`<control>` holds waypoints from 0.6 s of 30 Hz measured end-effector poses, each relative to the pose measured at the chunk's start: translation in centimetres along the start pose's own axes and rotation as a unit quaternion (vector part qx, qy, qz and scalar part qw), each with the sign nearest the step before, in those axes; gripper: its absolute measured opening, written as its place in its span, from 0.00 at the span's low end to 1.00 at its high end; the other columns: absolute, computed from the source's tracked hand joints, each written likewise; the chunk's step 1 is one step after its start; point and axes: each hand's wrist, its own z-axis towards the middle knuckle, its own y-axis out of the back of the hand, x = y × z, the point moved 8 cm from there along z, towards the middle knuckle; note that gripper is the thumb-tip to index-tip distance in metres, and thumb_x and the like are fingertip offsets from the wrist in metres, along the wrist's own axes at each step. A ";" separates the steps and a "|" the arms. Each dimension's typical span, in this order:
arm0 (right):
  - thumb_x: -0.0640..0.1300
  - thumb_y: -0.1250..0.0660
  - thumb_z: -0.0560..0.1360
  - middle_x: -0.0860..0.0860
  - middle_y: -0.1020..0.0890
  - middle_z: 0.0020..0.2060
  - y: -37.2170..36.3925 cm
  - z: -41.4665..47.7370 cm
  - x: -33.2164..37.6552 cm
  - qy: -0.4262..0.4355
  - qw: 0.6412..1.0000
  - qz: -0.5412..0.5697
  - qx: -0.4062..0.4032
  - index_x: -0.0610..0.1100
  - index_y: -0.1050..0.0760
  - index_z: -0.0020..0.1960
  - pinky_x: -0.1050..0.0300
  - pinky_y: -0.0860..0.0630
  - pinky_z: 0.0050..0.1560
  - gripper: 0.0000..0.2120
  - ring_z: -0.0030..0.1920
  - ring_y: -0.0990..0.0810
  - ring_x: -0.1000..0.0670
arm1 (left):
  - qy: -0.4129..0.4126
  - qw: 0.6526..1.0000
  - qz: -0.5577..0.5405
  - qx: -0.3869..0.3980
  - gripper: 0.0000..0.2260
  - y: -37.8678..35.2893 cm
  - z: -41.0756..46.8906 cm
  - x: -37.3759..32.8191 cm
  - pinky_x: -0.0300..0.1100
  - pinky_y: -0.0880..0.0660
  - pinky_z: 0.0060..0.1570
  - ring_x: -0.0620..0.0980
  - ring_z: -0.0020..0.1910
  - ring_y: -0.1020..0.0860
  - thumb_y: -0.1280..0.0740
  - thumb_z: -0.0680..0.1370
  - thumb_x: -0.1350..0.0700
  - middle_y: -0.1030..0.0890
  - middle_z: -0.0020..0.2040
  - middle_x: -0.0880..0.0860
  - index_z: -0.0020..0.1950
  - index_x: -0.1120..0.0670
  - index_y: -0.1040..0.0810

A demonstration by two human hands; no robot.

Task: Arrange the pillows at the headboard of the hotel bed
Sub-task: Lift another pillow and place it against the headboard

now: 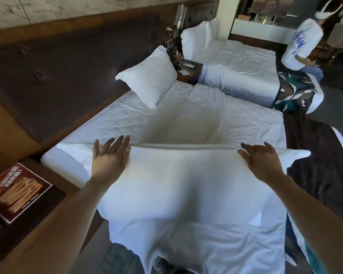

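Observation:
I hold a white pillow (182, 180) up over the near side of the white bed (196, 119). My left hand (109, 157) lies on its upper left edge, fingers spread, thumb hidden behind the seam. My right hand (261, 161) clasps the upper right edge. A second white pillow (149, 76) leans upright against the dark padded headboard (67, 76) at the far end. The stretch of mattress along the headboard nearer to me is bare sheet.
A wooden nightstand (28, 224) with a dark printed card (18, 190) stands at my left. A second bed (240, 64) with pillows lies beyond another nightstand (188, 71). A person in a white shirt (299, 44) bends at its foot. Patterned bedding (297, 93) drapes there.

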 end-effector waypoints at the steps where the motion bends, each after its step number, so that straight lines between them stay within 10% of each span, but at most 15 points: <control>1: 0.61 0.56 0.84 0.42 0.13 0.44 -0.9 1.4 0.5 0.008 1.000 0.006 -0.005 0.41 0.17 0.61 0.38 0.27 0.64 0.35 0.45 0.15 0.38 | 0.012 1.000 0.006 0.002 0.23 -0.2 0.5 0.7 0.64 0.42 0.72 0.58 0.67 0.23 0.50 0.85 0.46 0.21 0.68 0.52 0.75 0.51 0.27; 12: 0.56 0.48 0.83 0.39 0.14 0.42 -9.6 18.1 7.8 0.110 0.991 0.071 -0.016 0.40 0.18 0.60 0.37 0.26 0.61 0.27 0.41 0.16 0.36 | 0.116 0.991 0.054 0.039 0.26 -0.2 3.3 8.5 0.57 0.59 0.77 0.55 0.71 0.27 0.55 0.85 0.42 0.23 0.72 0.50 0.77 0.49 0.31; 18: 0.55 0.48 0.84 0.39 0.13 0.42 -12.7 27.4 13.9 0.147 0.984 0.102 -0.026 0.40 0.17 0.60 0.38 0.27 0.60 0.26 0.42 0.16 0.37 | 0.148 0.985 0.089 0.007 0.23 1.7 6.4 13.6 0.58 0.51 0.76 0.55 0.65 0.22 0.50 0.85 0.46 0.18 0.64 0.52 0.74 0.51 0.26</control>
